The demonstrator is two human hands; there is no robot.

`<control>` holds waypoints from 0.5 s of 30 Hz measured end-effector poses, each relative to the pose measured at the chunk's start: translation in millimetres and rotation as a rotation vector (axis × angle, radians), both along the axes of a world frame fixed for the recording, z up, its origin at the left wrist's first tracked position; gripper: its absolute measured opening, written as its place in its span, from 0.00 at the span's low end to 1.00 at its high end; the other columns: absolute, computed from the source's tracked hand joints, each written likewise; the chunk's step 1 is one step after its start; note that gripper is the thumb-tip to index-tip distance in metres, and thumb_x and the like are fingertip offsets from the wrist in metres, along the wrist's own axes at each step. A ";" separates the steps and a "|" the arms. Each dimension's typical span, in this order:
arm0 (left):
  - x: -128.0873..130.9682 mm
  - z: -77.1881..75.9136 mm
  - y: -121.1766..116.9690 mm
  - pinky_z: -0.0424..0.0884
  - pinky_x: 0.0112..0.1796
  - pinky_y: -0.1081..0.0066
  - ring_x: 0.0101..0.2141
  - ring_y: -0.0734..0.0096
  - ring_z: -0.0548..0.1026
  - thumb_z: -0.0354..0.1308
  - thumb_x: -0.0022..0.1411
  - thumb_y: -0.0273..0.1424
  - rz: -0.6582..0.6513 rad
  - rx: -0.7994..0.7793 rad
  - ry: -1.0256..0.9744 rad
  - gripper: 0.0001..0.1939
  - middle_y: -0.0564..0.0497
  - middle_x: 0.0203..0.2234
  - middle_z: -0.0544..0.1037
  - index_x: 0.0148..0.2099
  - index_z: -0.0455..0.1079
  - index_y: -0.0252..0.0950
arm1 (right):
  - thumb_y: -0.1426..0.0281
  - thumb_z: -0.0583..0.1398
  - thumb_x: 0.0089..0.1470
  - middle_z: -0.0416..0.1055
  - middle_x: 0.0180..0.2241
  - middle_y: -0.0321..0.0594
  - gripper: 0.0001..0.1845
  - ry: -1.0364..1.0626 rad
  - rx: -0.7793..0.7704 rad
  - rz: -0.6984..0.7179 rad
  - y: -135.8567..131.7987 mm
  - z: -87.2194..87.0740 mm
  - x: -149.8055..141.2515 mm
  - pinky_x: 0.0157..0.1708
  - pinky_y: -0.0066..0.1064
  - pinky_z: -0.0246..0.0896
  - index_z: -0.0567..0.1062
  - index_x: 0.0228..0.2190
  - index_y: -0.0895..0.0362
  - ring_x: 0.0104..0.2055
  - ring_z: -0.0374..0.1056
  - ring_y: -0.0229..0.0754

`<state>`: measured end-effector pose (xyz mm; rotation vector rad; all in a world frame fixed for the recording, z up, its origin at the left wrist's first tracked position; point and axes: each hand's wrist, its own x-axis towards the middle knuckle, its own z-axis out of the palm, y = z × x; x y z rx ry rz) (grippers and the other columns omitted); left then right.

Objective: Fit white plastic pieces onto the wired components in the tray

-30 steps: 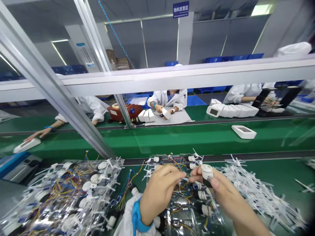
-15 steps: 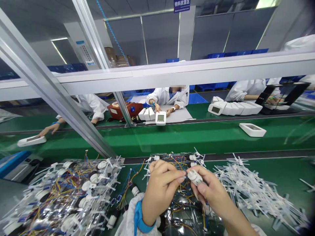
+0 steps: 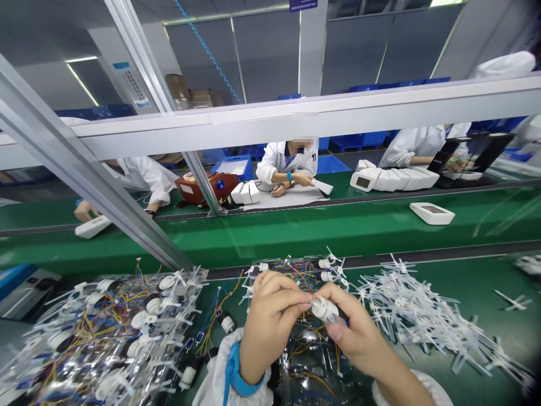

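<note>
The left hand (image 3: 270, 325) and right hand (image 3: 357, 338) pinch a small white plastic part (image 3: 324, 309) above clear bagged wiring (image 3: 310, 366).

A blue wristband (image 3: 232, 369) tops the white sleeve (image 3: 211, 389); wires (image 3: 220, 301) run yellow and blue.

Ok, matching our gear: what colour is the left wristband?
The left wristband is blue, in the head view.

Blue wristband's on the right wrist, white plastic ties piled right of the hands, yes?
No: the head view shows the blue wristband on the wrist of the left hand, not the right. The white plastic ties are piled right of that hand and the right hand, as you said.
</note>
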<state>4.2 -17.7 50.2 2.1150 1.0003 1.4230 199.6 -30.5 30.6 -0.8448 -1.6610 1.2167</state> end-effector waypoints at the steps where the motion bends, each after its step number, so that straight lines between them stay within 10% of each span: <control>1: 0.1 -0.2 0.1 0.64 0.42 0.63 0.37 0.66 0.73 0.63 0.68 0.27 -0.006 0.003 -0.001 0.06 0.53 0.32 0.78 0.40 0.79 0.43 | 0.39 0.58 0.59 0.61 0.28 0.34 0.30 0.002 -0.003 0.000 -0.3 0.0 -0.4 0.28 0.30 0.47 0.73 0.39 0.53 0.28 0.52 0.41; 15: 9.6 -4.8 -2.2 0.67 0.45 0.62 0.41 0.62 0.77 0.55 0.73 0.35 -0.028 -0.112 -0.070 0.11 0.49 0.33 0.79 0.38 0.75 0.38 | 0.39 0.56 0.61 0.59 0.26 0.32 0.30 0.000 0.027 -0.025 -2.1 -3.2 -7.3 0.27 0.31 0.45 0.71 0.40 0.54 0.27 0.52 0.41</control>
